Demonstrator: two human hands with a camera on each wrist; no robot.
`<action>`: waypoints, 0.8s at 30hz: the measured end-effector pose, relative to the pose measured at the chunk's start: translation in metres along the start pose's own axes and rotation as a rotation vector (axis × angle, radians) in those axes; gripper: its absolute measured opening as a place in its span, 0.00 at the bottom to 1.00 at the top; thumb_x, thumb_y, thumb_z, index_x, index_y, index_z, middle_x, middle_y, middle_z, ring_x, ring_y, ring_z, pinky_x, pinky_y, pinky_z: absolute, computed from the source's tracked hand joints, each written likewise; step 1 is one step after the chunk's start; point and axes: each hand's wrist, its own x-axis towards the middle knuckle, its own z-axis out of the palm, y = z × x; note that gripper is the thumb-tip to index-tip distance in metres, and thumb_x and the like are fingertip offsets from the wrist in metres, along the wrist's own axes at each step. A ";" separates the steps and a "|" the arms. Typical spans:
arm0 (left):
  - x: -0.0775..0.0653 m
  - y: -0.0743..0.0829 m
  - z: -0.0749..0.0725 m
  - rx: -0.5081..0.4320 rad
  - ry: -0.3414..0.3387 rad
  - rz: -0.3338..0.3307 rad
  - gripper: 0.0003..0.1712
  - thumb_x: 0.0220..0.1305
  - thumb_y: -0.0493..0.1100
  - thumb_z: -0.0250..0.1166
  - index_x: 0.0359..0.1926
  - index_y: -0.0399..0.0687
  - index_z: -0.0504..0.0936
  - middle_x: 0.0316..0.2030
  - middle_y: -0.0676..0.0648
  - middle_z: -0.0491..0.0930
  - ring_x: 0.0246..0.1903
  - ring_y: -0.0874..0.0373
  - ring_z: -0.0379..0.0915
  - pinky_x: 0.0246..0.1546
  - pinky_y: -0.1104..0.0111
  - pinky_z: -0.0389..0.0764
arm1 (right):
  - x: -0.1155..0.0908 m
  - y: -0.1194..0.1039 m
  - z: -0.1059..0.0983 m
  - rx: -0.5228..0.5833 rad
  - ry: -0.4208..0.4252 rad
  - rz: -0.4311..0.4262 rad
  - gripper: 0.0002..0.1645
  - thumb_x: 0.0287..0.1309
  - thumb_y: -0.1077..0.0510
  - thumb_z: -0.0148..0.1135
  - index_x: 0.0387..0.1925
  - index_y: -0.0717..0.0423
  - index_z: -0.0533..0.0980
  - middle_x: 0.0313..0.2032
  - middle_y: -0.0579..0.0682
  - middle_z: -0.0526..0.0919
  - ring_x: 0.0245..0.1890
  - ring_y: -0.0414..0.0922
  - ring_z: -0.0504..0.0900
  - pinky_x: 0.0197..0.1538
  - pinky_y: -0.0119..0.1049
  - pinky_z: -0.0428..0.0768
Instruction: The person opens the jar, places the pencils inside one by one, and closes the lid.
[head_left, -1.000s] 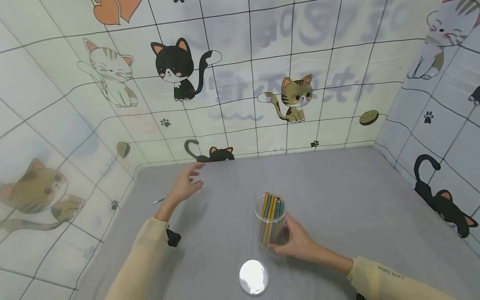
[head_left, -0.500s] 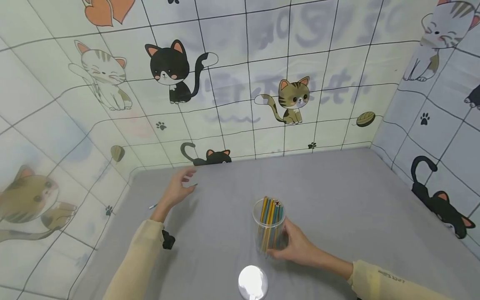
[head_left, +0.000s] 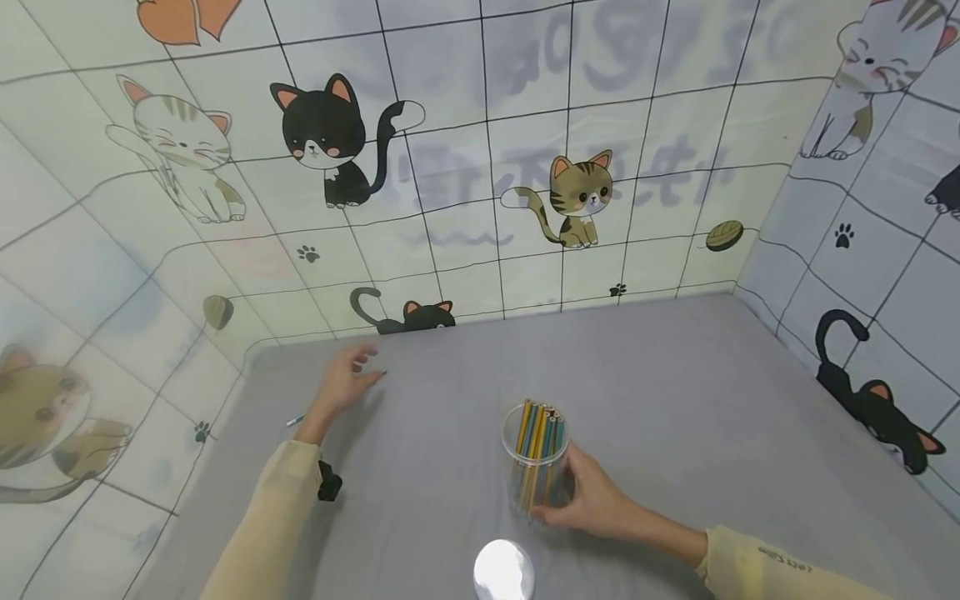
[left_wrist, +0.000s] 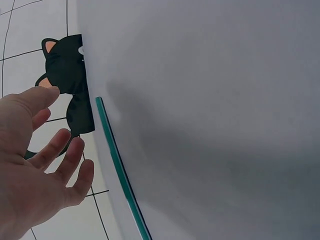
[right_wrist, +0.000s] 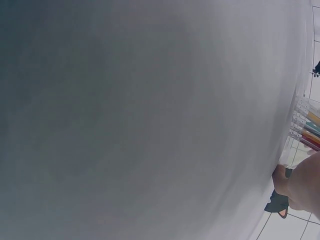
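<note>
In the head view my left hand (head_left: 341,387) hovers over a teal pencil (head_left: 295,421) lying near the table's far left. Only the pencil's two ends show there, either side of the hand. The left wrist view gives most of the pencil's (left_wrist: 120,167) length, with the left hand (left_wrist: 45,165) beside it, fingers apart and loosely bent, holding nothing. My right hand (head_left: 592,496) grips the side of a clear plastic cup (head_left: 513,479) packed with yellow and teal pencils (head_left: 542,433). At the right wrist view's edge, the right hand (right_wrist: 302,182) and some pencils (right_wrist: 312,127) are partly cut off.
A shiny round lid (head_left: 504,571) lies in front of the cup, close to the bottom of the head view. The grey table (head_left: 660,383) meets cat-printed cloth walls (head_left: 465,208) at the back and both sides.
My left hand has drawn slightly left and nearer the teal pencil. The head view has shifted a little, moving the scene left. My right hand keeps its grip on the cup.
</note>
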 end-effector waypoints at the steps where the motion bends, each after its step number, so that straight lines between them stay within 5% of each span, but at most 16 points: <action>1: 0.000 -0.001 0.000 0.001 0.001 -0.004 0.24 0.64 0.34 0.66 0.60 0.35 0.73 0.55 0.27 0.72 0.54 0.31 0.70 0.53 0.44 0.73 | 0.000 0.000 0.000 0.006 -0.002 -0.008 0.47 0.40 0.60 0.81 0.63 0.59 0.67 0.56 0.46 0.80 0.57 0.44 0.77 0.59 0.41 0.74; 9: 0.006 -0.014 0.006 0.054 0.014 -0.015 0.21 0.64 0.35 0.65 0.57 0.34 0.74 0.51 0.29 0.74 0.51 0.33 0.73 0.48 0.45 0.76 | 0.001 0.001 0.001 0.028 -0.008 -0.050 0.45 0.41 0.61 0.81 0.62 0.55 0.69 0.56 0.46 0.79 0.58 0.45 0.77 0.60 0.41 0.74; 24: 0.011 -0.022 0.013 0.119 -0.021 -0.030 0.20 0.61 0.31 0.65 0.55 0.35 0.77 0.49 0.30 0.74 0.50 0.34 0.73 0.44 0.48 0.78 | 0.001 0.000 0.000 0.002 -0.006 -0.001 0.43 0.42 0.58 0.81 0.61 0.52 0.70 0.55 0.44 0.80 0.56 0.44 0.77 0.56 0.42 0.76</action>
